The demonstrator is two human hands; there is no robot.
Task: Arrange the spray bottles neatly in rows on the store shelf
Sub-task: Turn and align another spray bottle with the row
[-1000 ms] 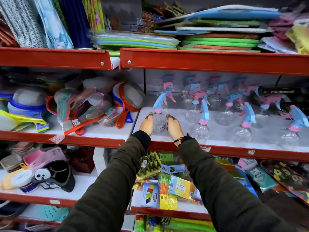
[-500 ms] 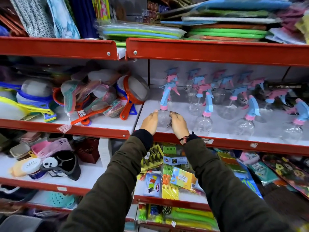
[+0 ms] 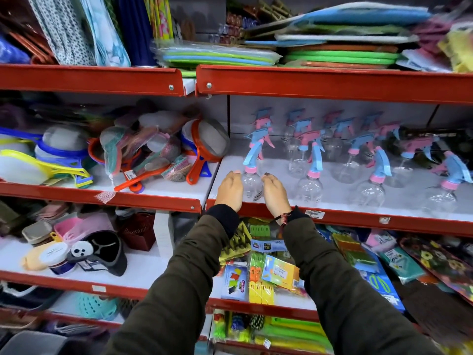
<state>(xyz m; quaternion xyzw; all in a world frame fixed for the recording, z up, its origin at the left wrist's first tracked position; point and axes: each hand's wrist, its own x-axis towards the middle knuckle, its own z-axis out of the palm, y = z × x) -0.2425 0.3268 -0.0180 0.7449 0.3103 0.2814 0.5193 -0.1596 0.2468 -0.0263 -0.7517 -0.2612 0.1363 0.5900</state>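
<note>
Several clear spray bottles with blue and pink trigger heads stand in rows on the white shelf (image 3: 332, 190) behind a red front edge. The front-left spray bottle (image 3: 252, 185) stands upright near the shelf's left corner. My left hand (image 3: 230, 190) cups its left side and my right hand (image 3: 275, 193) its right side, both touching the clear body. To its right in the front row stand a second bottle (image 3: 311, 185), a third bottle (image 3: 371, 193) and a fourth bottle (image 3: 442, 198), spaced apart. More bottles fill the rows behind.
Left of the bottles, a pile of plastic strainers (image 3: 204, 147) with an orange handle (image 3: 143, 178) overhangs the neighbouring shelf. The red upper shelf edge (image 3: 332, 83) hangs low above the bottles. Packaged goods (image 3: 271, 270) fill the shelf below.
My hands stay around the front-left bottle, which has barely shifted on the shelf. The camera has tilted slightly, moving the shelves within the frame.
</note>
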